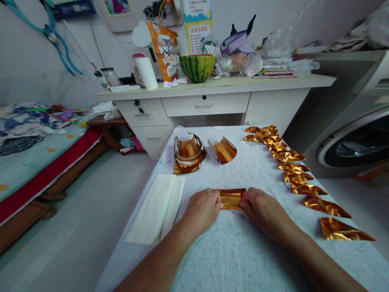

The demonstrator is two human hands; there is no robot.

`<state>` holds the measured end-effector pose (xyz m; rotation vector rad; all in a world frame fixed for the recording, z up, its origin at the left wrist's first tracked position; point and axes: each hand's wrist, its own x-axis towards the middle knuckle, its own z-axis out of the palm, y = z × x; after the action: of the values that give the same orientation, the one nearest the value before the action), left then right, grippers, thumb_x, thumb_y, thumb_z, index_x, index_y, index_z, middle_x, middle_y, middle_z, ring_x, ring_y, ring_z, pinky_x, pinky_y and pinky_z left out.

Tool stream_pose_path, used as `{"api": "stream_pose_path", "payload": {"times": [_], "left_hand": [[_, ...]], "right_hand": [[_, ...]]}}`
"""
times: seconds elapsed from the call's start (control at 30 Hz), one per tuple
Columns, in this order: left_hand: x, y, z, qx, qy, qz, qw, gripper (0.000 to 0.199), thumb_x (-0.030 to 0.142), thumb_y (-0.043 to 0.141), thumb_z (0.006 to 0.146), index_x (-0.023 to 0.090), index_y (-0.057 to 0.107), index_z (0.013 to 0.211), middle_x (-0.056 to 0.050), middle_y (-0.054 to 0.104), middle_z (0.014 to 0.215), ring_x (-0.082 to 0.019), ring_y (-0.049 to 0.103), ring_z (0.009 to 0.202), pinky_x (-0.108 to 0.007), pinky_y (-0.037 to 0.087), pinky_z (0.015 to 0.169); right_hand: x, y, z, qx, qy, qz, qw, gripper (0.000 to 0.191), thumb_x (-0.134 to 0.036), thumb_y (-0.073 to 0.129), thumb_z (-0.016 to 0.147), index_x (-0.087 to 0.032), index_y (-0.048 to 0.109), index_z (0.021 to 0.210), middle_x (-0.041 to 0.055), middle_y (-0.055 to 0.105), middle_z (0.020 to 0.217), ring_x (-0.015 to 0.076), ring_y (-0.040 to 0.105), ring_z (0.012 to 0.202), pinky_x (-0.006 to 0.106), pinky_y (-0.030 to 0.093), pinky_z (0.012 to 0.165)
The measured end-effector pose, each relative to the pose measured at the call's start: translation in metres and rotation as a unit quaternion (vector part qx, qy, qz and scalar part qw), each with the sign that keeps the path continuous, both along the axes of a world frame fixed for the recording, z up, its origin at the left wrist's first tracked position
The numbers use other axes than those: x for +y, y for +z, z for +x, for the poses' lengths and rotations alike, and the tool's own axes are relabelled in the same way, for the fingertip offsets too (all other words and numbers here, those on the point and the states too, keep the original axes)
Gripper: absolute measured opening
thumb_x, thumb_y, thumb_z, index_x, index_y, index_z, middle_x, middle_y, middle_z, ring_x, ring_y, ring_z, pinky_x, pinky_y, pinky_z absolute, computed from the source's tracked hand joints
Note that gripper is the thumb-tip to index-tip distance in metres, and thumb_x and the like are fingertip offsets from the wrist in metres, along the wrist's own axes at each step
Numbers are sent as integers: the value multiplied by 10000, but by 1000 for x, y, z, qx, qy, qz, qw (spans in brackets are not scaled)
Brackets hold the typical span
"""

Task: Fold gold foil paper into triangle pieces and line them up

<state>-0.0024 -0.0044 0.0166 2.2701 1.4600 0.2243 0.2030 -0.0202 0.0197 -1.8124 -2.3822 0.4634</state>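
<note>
A small sheet of shiny gold foil paper (231,198) lies between my hands near the middle of the table. My left hand (204,207) grips its left end, fingers curled. The right end is pinched by my right hand (261,207). Beyond them sit a curled stack of gold foil sheets (187,152) and one loose curled foil sheet (224,150). Folded, pointed gold foil pieces (299,177) form a row along the table's right side. Left of my left hand rests a pile of pale cream paper (156,209).
A light cloth covers the table (225,259). Behind it stands a white desk (212,101) bearing a half watermelon (197,68), an orange pouch (164,50) and plastic bags. A washing machine (343,113) is at right, a bed (36,158) at left.
</note>
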Motion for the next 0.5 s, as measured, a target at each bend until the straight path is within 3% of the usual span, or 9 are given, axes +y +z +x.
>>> {"api": "stream_pose_path", "payload": {"times": [0.5], "left_hand": [[1,-1,0,-2,-7,6,1000,88,233,575,860,200,553,781,-10,647,838,-176,597,789,-274,393,693]], "right_hand": [[-2,-4,0,3,-1,24,1000,172,-216,490,904,-192,549,745,62,618,816,183,569,733,280,385,651]]}}
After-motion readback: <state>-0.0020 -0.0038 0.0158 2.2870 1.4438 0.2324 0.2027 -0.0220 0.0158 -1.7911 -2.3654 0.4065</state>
